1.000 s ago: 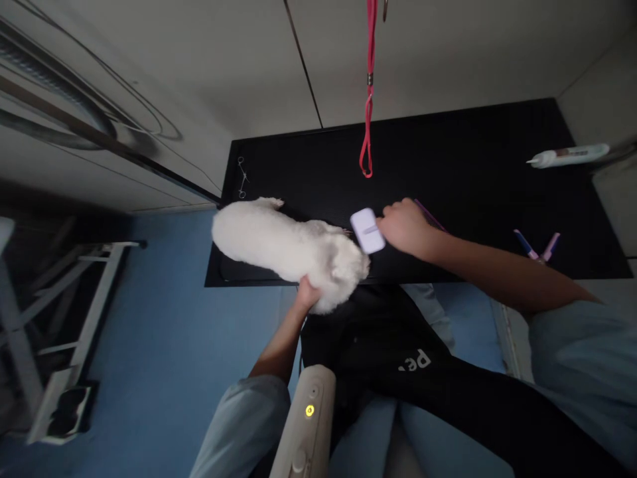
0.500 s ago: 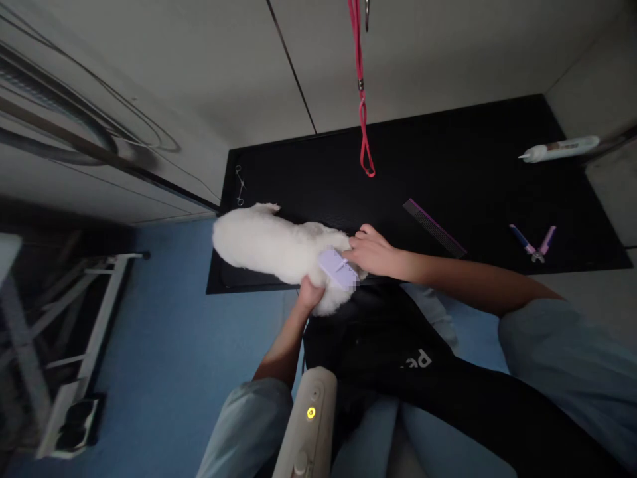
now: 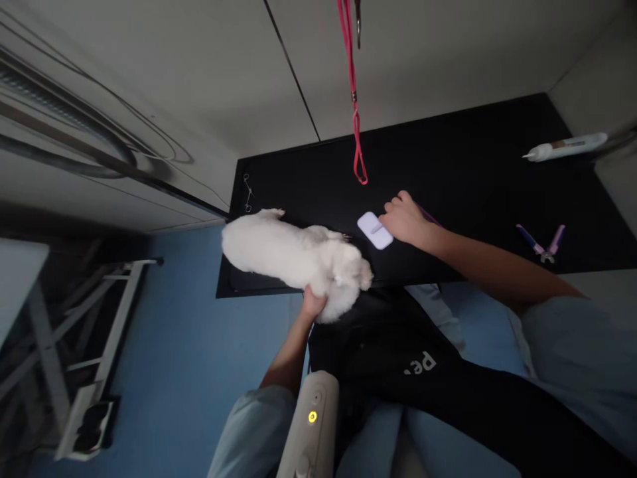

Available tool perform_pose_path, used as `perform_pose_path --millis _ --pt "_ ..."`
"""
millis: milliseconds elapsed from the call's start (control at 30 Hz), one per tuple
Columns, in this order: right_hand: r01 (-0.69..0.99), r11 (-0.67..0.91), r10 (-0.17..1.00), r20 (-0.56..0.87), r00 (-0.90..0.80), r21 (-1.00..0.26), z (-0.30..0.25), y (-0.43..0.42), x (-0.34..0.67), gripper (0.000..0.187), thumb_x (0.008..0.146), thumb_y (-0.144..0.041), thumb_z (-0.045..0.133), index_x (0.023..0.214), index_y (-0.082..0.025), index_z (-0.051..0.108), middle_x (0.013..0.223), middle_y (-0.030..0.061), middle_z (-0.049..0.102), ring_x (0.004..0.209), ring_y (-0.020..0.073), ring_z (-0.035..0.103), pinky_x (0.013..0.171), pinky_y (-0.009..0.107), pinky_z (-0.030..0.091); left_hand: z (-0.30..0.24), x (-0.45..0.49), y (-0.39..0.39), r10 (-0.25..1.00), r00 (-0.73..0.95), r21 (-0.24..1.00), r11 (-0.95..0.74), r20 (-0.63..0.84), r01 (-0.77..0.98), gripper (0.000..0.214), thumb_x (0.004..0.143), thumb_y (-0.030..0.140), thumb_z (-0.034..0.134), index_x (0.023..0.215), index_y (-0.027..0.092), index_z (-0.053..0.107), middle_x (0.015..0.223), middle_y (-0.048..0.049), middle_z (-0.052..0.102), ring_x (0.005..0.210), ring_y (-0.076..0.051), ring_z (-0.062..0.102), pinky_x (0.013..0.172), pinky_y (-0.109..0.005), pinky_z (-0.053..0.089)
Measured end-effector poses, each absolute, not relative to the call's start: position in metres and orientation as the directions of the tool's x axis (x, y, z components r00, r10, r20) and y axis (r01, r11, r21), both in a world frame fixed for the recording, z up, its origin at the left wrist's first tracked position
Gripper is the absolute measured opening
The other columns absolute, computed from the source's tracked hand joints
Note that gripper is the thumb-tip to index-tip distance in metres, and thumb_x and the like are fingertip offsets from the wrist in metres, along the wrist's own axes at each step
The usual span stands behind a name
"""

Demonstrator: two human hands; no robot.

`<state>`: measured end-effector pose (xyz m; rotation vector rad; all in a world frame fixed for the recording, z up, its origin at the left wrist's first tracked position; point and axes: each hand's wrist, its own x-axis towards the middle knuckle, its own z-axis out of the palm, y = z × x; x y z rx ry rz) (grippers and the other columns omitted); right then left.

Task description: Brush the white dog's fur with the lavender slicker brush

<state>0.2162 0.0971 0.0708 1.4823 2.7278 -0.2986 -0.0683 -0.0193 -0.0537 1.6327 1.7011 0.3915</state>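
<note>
Both hands busy here, the right hand gripping the lilac brush, the white dog just left of that grip, the left hand clasping it behind the head: steady hold, light strokes should serve best!

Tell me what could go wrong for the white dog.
The dog might slip off: it is by the near edge of the table, with the left hand against it. The pink loop hangs free, not around the dog, so it probably couldn't stop a fall. A kicking paw might knock the scissor-like tool nearby.
</note>
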Motion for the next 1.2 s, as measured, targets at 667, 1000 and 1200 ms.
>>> perform_pose_path --millis 667,1000,1200 --pt "0.846 0.531 0.831 -0.165 -0.53 -0.046 0.073 0.113 0.19 0.032 0.097 -0.021 0.05 0.106 -0.018 0.08 0.109 0.0161 0.075 0.107 0.0317 0.063 0.114 0.058 0.016 -0.065 -0.077 -0.047 0.995 -0.027 0.822 0.092 -0.093 0.563 0.018 0.069 0.016 0.066 0.086 0.019 0.07 0.095 -0.0116 0.08 0.095 -0.032 0.075 0.091 -0.047 0.063" --pt "0.755 0.644 0.734 -0.177 -0.655 -0.122 0.07 0.116 0.176 0.029 0.096 -0.021 0.052 0.101 -0.022 0.081 0.107 0.013 0.074 0.109 0.0303 0.063 0.117 0.057 0.011 -0.074 -0.085 -0.056 0.999 0.019 0.829 0.03 -0.049 0.558 0.018 0.068 0.015 0.059 0.083 0.016 0.07 0.087 -0.0115 0.079 0.083 -0.028 0.076 0.084 -0.043 0.063" --pt "0.798 0.586 0.743 -0.302 -0.598 -0.138 0.06 0.118 0.181 0.028 0.094 -0.018 0.054 0.097 -0.02 0.082 0.105 0.0156 0.075 0.105 0.0316 0.065 0.112 0.058 0.017 -0.071 -0.089 -0.062 0.998 0.046 0.826 -0.001 -0.03 0.563 0.019 0.069 0.022 0.06 0.084 0.018 0.072 0.088 -0.0122 0.079 0.083 -0.028 0.075 0.08 -0.041 0.063"
